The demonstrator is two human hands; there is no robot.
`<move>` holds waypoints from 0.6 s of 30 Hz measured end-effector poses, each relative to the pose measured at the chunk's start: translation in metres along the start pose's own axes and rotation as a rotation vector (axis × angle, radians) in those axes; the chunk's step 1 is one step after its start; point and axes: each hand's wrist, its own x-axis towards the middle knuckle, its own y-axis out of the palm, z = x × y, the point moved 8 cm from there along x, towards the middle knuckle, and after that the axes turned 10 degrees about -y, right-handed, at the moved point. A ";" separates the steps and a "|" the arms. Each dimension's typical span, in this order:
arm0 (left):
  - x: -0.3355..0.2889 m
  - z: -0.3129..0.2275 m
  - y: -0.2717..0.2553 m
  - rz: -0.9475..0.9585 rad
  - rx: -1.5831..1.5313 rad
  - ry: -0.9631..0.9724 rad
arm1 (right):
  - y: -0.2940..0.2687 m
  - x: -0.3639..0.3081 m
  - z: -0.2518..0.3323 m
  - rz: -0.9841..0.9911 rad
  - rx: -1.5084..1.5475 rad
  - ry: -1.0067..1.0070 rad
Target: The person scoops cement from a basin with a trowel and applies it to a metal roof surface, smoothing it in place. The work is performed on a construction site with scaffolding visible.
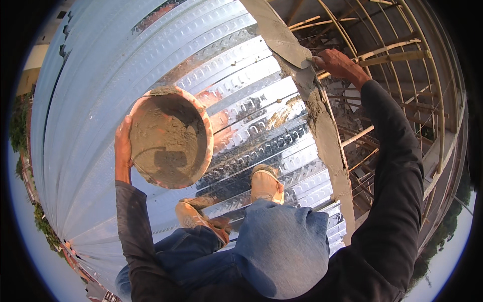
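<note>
My left hand (123,148) grips the left rim of a round, orange-brown bowl (209,146). Grey wet mortar (163,128) fills much of it, with a shadow across the surface. At the upper right, my right hand (339,64) is closed around the handle of a trowel (291,49). The trowel's mortar-smeared blade lies flat against a strip of mortar (327,133) along the edge of the metal decking. My fingers hide most of the handle.
Shiny ribbed metal decking (95,95) spreads left and under my shoes (266,185), splashed with mortar in places. Just right of the mortar strip the deck edge drops off. Bamboo poles (395,58) form a framework over the lower level there.
</note>
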 end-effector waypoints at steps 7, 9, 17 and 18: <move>0.005 -0.007 0.005 0.049 -0.016 -0.010 | 0.022 -0.107 0.033 0.050 0.058 0.078; 0.008 -0.007 0.005 0.064 -0.006 0.004 | 0.027 -0.141 0.043 0.037 0.039 0.115; 0.005 -0.005 0.002 0.045 -0.002 -0.017 | 0.015 -0.241 0.128 -0.012 0.250 0.517; 0.004 -0.004 0.001 0.055 -0.010 -0.017 | 0.015 -0.236 0.152 0.001 0.359 0.524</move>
